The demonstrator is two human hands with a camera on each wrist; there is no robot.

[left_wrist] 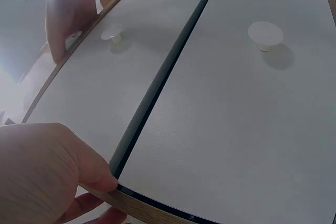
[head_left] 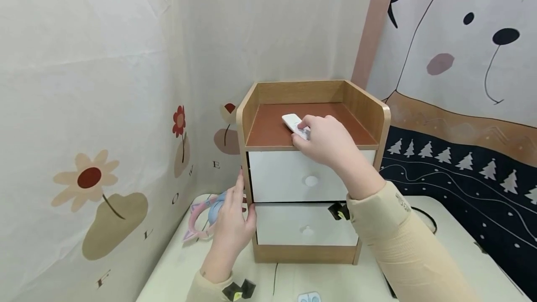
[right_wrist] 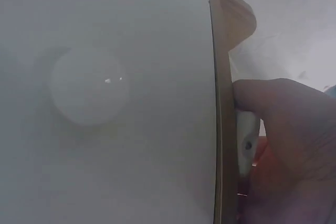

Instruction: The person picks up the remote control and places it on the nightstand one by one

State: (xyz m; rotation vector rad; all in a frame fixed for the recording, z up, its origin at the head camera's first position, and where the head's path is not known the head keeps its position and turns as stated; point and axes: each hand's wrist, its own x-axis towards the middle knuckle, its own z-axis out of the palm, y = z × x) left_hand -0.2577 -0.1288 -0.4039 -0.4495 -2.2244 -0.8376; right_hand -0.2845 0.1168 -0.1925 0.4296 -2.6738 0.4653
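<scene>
A small wooden two-drawer cabinet [head_left: 306,254] with white drawer fronts stands on the table, both drawers closed. Over its brown top shelf, the right hand [head_left: 329,141] pinches a slim white remote control [head_left: 292,122], thumb and fingers at its near end. From the right wrist, the end of the remote control [right_wrist: 248,142] shows beside the shelf's front edge. The left hand [head_left: 232,229] rests against the cabinet's left side with fingers straight and pointing up. In the left wrist view its thumb [left_wrist: 97,174] touches the front edge by the gap between the drawers.
A pink and blue headband-like object [head_left: 201,216] lies left of the cabinet. Near the table's front sits a small white item with blue marks [head_left: 309,297]. Round white knobs [head_left: 311,181] stick out from the drawers. Printed cloth hangs behind and beside the table [head_left: 176,269].
</scene>
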